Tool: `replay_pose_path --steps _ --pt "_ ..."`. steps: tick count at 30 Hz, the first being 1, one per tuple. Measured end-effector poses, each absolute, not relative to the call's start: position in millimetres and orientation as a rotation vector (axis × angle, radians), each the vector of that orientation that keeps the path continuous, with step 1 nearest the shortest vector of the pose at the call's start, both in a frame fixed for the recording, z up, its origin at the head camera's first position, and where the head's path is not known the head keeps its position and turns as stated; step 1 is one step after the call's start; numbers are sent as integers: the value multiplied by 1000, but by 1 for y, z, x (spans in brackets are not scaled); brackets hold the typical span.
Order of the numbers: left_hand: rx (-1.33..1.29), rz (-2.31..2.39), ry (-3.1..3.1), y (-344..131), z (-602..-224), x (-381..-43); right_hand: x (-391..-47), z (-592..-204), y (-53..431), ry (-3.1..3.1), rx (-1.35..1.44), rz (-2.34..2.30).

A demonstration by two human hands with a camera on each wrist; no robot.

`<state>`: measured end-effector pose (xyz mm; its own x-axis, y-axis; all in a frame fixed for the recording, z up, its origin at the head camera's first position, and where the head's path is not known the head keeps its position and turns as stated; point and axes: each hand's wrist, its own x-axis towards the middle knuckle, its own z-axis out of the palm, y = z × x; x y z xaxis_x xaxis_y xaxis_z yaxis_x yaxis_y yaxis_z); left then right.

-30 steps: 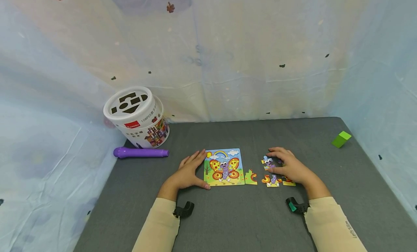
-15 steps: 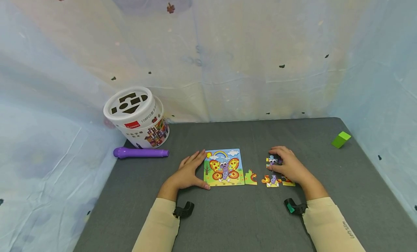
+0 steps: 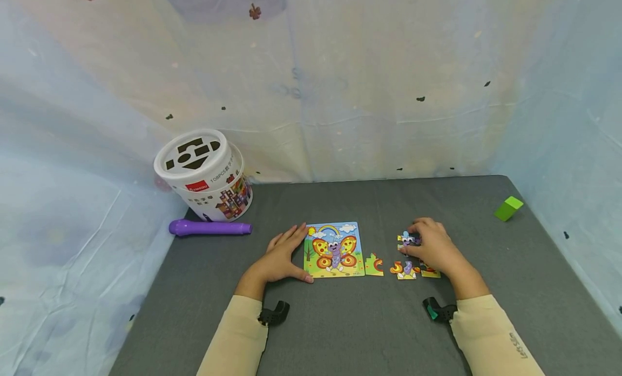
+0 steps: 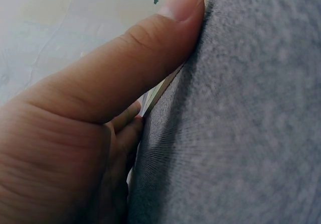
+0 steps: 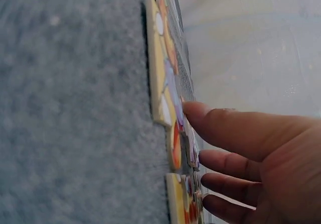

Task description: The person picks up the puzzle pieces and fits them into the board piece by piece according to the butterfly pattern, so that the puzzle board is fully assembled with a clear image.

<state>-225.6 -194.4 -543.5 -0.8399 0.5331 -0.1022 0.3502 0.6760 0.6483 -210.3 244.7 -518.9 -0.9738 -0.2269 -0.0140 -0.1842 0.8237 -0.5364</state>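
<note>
A square butterfly picture puzzle (image 3: 335, 250) lies on the grey table. My left hand (image 3: 279, 260) rests along its left side, fingers stretched toward the upper corner and thumb against the lower corner; in the left wrist view the thumb (image 4: 145, 48) touches its edge. My right hand (image 3: 434, 250) holds a small purple-faced puzzle piece (image 3: 405, 238) flat on the table between thumb and fingers. Below it lie a purple-and-white puzzle piece (image 3: 406, 270) and a yellow-red puzzle piece (image 3: 431, 272), partly under the hand. A green puzzle piece (image 3: 373, 264) touches the picture's lower right side.
A white bucket (image 3: 204, 173) with shaped holes in its lid stands at the back left. Before it lies a purple microphone-shaped stick (image 3: 210, 228). A green block (image 3: 508, 208) sits near the right edge. Patterned cloth (image 3: 364, 122) hangs behind the table.
My right hand has slid the purple-faced piece a little to the right. Its fingertips have since drawn back slightly while the piece stays put. The left hand has not moved.
</note>
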Motion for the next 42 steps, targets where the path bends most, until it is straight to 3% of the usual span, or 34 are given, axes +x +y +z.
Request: replay_pose_path --steps 17,42 --pt "690 914 2604 -194 -545 -226 -207 -519 229 2759 -343 -1344" --pt "703 913 2613 -194 -546 -227 -192 -537 139 2365 -330 -1831"
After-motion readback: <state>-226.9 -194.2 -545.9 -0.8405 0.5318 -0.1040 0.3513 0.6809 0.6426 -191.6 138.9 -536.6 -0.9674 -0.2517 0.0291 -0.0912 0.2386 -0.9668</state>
